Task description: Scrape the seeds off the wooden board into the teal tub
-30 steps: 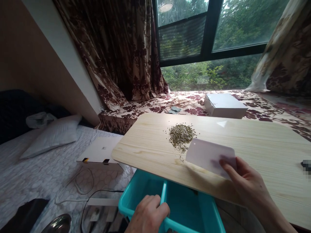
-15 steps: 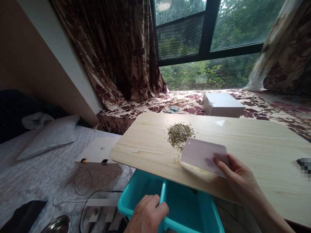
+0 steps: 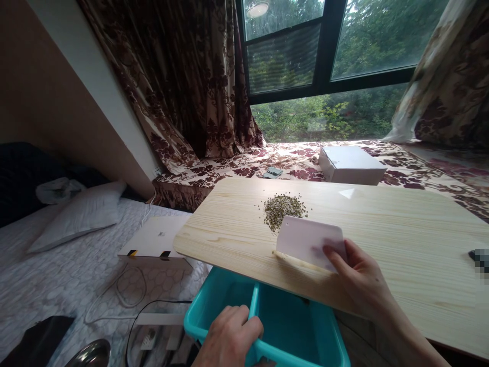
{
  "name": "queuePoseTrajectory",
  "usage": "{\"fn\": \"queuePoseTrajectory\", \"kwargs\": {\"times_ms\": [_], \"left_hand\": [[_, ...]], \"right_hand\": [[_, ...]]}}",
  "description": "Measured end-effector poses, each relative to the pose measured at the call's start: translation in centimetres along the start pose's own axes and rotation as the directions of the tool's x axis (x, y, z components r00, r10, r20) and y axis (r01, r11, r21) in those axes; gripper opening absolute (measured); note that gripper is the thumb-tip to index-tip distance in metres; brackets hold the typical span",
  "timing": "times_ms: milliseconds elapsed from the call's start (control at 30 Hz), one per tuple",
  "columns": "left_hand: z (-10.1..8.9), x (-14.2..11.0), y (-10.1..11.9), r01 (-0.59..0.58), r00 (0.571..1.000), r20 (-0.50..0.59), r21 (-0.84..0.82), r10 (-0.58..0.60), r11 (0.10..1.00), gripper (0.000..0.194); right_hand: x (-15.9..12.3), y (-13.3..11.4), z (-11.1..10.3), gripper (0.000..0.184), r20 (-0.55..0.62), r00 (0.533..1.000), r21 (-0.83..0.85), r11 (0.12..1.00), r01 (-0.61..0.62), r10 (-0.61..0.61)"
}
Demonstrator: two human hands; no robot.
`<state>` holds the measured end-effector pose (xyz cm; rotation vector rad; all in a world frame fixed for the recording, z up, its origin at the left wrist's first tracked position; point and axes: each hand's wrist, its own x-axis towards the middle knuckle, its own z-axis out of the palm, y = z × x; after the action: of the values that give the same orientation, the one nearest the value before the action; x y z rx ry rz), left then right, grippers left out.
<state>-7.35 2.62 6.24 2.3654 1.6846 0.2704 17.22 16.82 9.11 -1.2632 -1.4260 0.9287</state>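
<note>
My R grip (image 3: 361, 267) is pinched, thumb on top, on a thin whitish scraper (image 3: 307, 240), btwn the seed pile (image 3: 282, 208) (greenish w/ pale bits) and the near edge of the surface (image 3: 412, 244). Pile's nr the far edge, L of ctr. My L grip (image 3: 231, 334) is curled over the teal bin (image 3: 332, 334), where its divider (image 3: 253, 300) meets the near rim.

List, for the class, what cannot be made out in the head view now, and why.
Head view, hidden: the tabletop and any grains behind the scraper.
Head view, hidden: the right hand's fingers behind the scraper, only shadowy.
Head view, hidden and cut off: part of the teal bin, by the left hand and bottom edge.
Head view, cut off: metal bowl, bottom edge.
Head view, pixelated and cut off: dark object, right edge.
</note>
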Motion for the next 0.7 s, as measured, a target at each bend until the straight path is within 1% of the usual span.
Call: {"fn": "queuePoseTrajectory", "kwargs": {"times_ms": [100, 167, 233, 333, 400, 467, 533, 567, 600, 633, 700], "left_hand": [[-0.1, 0.0, -0.2, 0.029, 1.000, 0.004, 0.000, -0.029, 1.000, 0.031], [0.0, 0.0, -0.4, 0.028, 1.000, -0.007, -0.007, -0.028, 1.000, 0.028], [0.1, -0.2, -0.7, 0.017, 1.000, -0.020, -0.023, -0.018, 1.000, 0.027], [0.0, -0.4, -0.9, 0.037, 0.999, -0.005, -0.051, -0.037, 0.998, 0.027], [-0.3, -0.5, -0.8, 0.057, 0.998, 0.008, -0.052, -0.056, 0.997, 0.027], [-0.6, -0.5, -0.6, 0.059, 0.998, 0.005, -0.047, -0.059, 0.997, 0.027], [-1.0, -0.3, -0.4, 0.071, 0.997, 0.007, -0.049, -0.071, 0.996, 0.026], [-1.1, -0.2, -0.3, 0.083, 0.996, 0.019, -0.047, -0.082, 0.995, 0.026], [-1.2, -0.1, -0.1, 0.094, 0.995, 0.038, -0.041, -0.092, 0.995, 0.026], [-1.3, -0.1, 0.0, 0.101, 0.993, 0.059, -0.033, -0.099, 0.994, 0.027], [-1.2, 0.1, 0.2, 0.096, 0.991, 0.092, -0.013, -0.095, 0.995, 0.030]], "right_hand": [[0.0, -0.5, 0.7, 0.018, -0.002, 1.000, -0.002, 1.000, 0.016, -0.016], [-0.1, -0.7, 1.1, 0.018, 0.011, 1.000, -0.015, 1.000, 0.019, -0.019], [-0.1, -0.7, 1.3, 0.019, 0.023, 1.000, -0.032, 0.999, 0.021, -0.020], [-0.3, -0.6, 1.4, 0.020, 0.054, 0.998, -0.019, 1.000, 0.024, -0.023], [-0.6, -0.5, 1.3, 0.020, 0.103, 0.994, 0.011, 1.000, 0.020, -0.021], [-1.0, -0.6, 1.1, 0.022, 0.176, 0.984, 0.050, 0.999, 0.004, -0.013], [-1.3, -0.7, 0.6, 0.026, 0.238, 0.971, 0.085, 0.996, -0.030, 0.009], [-1.4, -0.7, 0.2, 0.028, 0.247, 0.969, 0.098, 0.994, -0.049, 0.023], [-1.3, -0.7, -0.2, 0.029, 0.227, 0.973, 0.108, 0.992, -0.065, 0.039], [-1.2, -0.7, -0.6, 0.029, 0.180, 0.982, 0.116, 0.990, -0.077, 0.055], [-0.9, -0.4, -1.4, 0.028, 0.028, 0.996, 0.122, 0.988, -0.092, 0.089]]}}
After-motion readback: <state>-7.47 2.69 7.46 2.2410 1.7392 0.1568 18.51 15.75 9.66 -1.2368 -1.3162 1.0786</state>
